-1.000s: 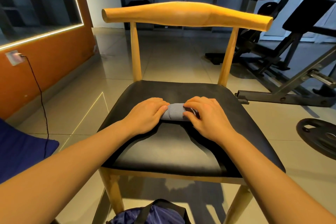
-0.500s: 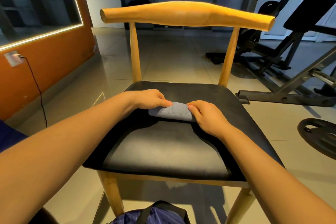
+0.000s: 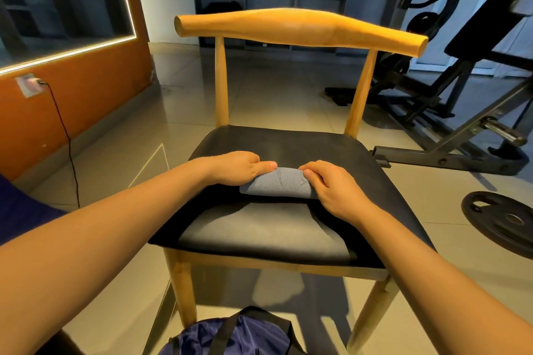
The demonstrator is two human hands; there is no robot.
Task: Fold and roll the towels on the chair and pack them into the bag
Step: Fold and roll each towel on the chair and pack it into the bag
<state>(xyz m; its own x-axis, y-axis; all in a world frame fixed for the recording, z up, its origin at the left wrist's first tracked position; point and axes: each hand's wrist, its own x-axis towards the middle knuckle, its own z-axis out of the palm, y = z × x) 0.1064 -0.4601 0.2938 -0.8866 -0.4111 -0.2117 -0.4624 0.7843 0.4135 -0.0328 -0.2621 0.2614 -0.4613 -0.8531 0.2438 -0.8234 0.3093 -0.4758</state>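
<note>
Since half second ago, our view shifted closer; towel [image 3: 278, 186] roll sits slightly nearer seat front. Head view: left hand [image 3: 239, 167] and right hand [image 3: 331, 187] each clamped on towel end, pressing roll onto black seat of chair [image 3: 300, 27]. Bag [image 3: 230, 337] on floor below chair front.
</note>
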